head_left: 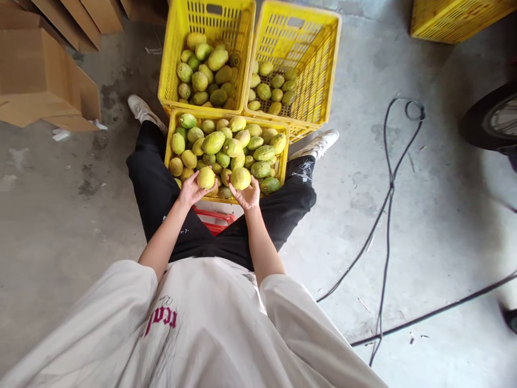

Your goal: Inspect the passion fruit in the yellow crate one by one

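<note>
Head view: near yellow crate (286,153) as my clock's centre, each hand holds one yellow fruit above its closest edge. At about 7 o'clock, my left fingers (212,188) curl around the left fruit (205,178); at about 5 o'clock, my right fingers (234,191) curl around the right fruit (240,178), the two fruits apart. Under them, green and yellow fruits (214,143) fill this crate. Toward 11 o'clock stands the rear left crate (170,70), partly filled; toward 1 o'clock, the rear right crate (319,70) holds fewer. Cardboard boxes (22,67) sit at 10 o'clock, and a black cable (391,186) crosses the floor (347,226) at 4 o'clock.
</note>
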A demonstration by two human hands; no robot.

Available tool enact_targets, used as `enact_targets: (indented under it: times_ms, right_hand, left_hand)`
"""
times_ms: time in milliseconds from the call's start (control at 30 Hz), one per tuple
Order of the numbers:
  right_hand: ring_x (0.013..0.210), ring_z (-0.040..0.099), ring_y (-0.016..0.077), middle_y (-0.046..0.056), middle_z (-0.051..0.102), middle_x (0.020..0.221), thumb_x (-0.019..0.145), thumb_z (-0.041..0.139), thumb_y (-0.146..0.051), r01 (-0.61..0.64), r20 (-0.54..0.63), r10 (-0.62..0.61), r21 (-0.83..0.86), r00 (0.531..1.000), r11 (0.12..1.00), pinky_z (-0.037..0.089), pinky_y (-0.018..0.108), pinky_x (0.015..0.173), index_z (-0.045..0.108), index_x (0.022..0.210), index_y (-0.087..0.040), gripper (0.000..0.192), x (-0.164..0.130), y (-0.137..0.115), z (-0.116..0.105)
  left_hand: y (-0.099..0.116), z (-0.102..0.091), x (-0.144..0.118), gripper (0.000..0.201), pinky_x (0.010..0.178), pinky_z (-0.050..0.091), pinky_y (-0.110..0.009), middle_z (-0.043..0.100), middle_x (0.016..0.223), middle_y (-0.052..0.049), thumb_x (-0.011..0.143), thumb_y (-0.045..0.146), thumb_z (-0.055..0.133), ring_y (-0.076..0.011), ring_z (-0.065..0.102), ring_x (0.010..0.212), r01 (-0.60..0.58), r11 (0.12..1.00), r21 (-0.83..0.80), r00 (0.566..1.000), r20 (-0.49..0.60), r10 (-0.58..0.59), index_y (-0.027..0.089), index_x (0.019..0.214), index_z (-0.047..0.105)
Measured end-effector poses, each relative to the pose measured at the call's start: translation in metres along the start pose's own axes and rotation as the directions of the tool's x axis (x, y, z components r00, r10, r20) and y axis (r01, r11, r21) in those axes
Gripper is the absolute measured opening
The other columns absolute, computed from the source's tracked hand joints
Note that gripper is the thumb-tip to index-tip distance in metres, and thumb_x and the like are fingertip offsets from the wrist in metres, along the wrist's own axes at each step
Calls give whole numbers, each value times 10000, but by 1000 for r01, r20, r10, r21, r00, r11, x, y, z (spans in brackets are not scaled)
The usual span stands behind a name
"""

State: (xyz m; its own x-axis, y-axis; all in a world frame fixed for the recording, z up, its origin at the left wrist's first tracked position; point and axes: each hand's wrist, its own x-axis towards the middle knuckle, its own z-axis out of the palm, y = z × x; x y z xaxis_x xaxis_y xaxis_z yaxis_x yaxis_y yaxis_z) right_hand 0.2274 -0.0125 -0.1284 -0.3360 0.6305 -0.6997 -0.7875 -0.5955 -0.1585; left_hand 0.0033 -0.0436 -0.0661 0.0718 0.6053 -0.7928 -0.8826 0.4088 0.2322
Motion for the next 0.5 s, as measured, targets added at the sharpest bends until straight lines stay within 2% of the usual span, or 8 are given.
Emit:
enact_targets:
  times_ms: [100, 167, 267, 400, 500]
  right_hand:
    - [1125, 941, 280, 71, 926, 1124, 1136, 798, -557, -13, 10, 13, -46, 1000, 999, 790, 292, 688, 772, 1352, -288, 346, 2, -2, -5]
    - [1136, 950, 292, 57, 917, 1081, 1092, 879, -542, 3, 25, -1, -82, 1000, 997, 762, 265, 647, 770, 1338, -297, 364, 2, -2, -7]
    - [1202, 952, 320, 72, 928, 1107, 1035, 921, -506, 21, 22, -18, -133, 1000, 991, 733, 256, 621, 773, 1356, -298, 410, 0, 1, -5]
    - [1278, 936, 346, 64, 934, 1155, 1038, 848, -421, 20, -9, -21, -123, 1000, 992, 798, 359, 738, 782, 1368, -329, 349, -4, 5, 5]
    - [1391, 906, 377, 61, 923, 1137, 1060, 761, -425, 17, -15, -18, -72, 1000, 997, 856, 553, 955, 789, 1378, -329, 333, -9, 3, 14]
  left_hand:
    - [0, -6, 1, 539, 996, 763, -384, 894, 1107, -79, 1299, 330, 587, -242, 879, 927, 18, 999, 37, 1000, 15, -18, 260, 1823, 695]
    - [-1, -9, 2, 557, 1007, 758, -377, 889, 1125, -69, 1297, 325, 626, -233, 868, 930, 19, 999, 43, 1000, 5, -20, 288, 1851, 680]
    - [-2, -9, 3, 514, 938, 743, -322, 879, 1111, -66, 1303, 325, 637, -218, 859, 910, 9, 999, 45, 1000, -17, -9, 271, 1807, 718]
    - [-3, -4, 3, 443, 849, 722, -274, 888, 1082, -66, 1301, 287, 565, -198, 861, 856, -12, 998, 57, 999, -29, 13, 250, 1691, 771]
    - [1, -4, 2, 473, 891, 751, -336, 919, 1110, -107, 1289, 365, 555, -254, 908, 931, 10, 998, 58, 1000, -26, -9, 222, 1677, 784]
